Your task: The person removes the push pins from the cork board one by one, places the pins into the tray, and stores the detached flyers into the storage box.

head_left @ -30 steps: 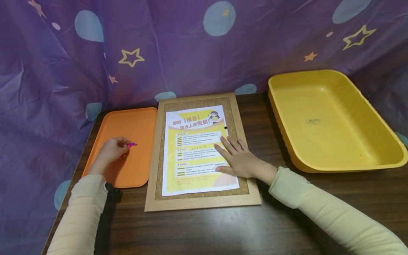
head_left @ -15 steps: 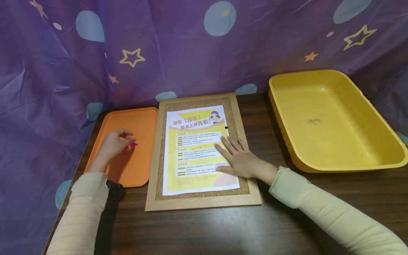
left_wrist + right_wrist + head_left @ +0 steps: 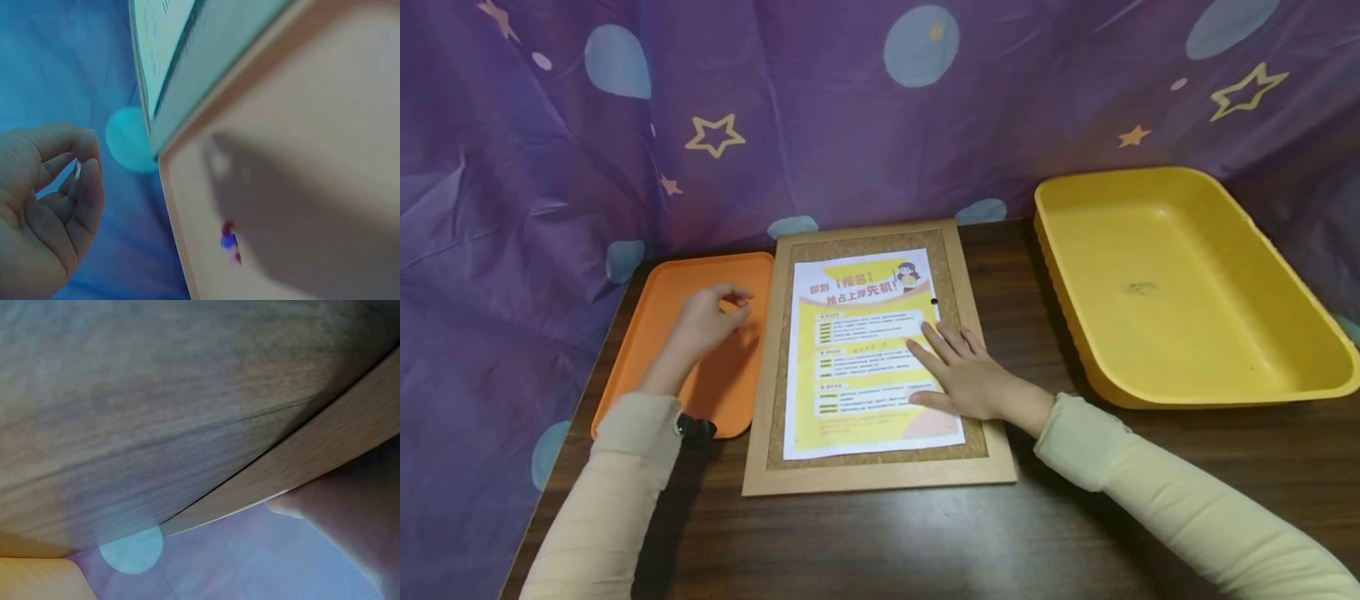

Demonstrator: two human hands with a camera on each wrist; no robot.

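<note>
Left hand (image 3: pixel 711 321): raised over the orange tray (image 3: pixel 681 275), fingers curled, thumb and a fingertip drawn close together. Compared with the head view half a second earlier, this hand has shifted toward the framed corkboard (image 3: pixel 880 481); the small coloured pieces (image 3: pixel 229 242), then just beside its fingertips, lie on the tray, apart from the grip. Judgement: these pieces are not held, and the pick at the tray is either complete or abandoned; the pictures do not settle which. A pale sliver shows between the fingertips in the left wrist view; it may be a pinched object or light through a gap, so a pinch cannot be confirmed. Right hand (image 3: pixel 958 379): unchanged, fingers spread, resting on the printed sheet (image 3: pixel 865 358), which lies on the corkboard to the right of the left grip. A black dot (image 3: pixel 934 302) sits at the sheet's edge, just beyond the right fingertips; its kind is too small to tell. The yellow bin (image 3: pixel 1150 258) stands to the right of both hands. Hidden: the left hand appears to block the coloured pieces in the head view. Cut off: the right wrist view shows only part of the right hand, without its contact on the sheet.
</note>
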